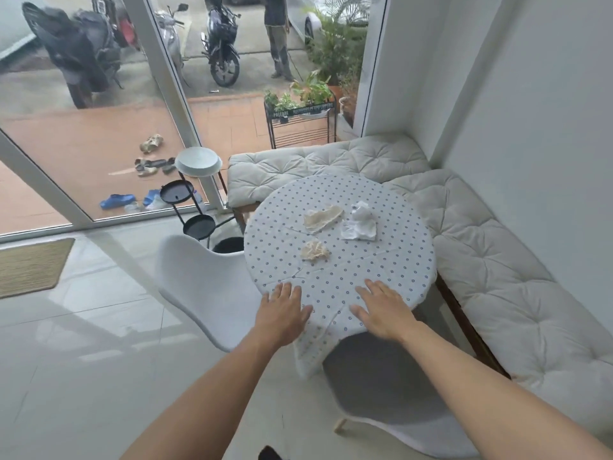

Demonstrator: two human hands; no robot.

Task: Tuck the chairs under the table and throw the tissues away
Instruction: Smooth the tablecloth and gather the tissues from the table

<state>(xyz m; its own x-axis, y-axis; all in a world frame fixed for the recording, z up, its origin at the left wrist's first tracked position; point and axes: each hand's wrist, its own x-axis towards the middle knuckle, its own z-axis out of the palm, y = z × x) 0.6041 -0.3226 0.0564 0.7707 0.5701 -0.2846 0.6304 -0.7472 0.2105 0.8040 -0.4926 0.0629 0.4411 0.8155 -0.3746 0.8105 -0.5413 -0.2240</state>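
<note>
A round table [391, 260] with a dotted white cloth stands in the corner. Three crumpled tissues lie on it: a beige one [322, 218] at the back, a white one [361, 222] to its right, a small beige one [314, 250] nearer me. One white shell chair [202, 287] stands at the table's left, seat partly under the edge. A second white chair [391, 403] stands below me at the near edge. My left hand [282, 313] and my right hand [384, 310] hover flat, fingers spread, over the table's near edge, holding nothing.
A cushioned L-shaped bench [497, 277] wraps the table's far and right sides. A tiered black stand with a white tray [198, 161] sits by the glass door, with a dark bin [229, 244] at its foot. A woven mat [30, 265] lies on the tiled floor at left.
</note>
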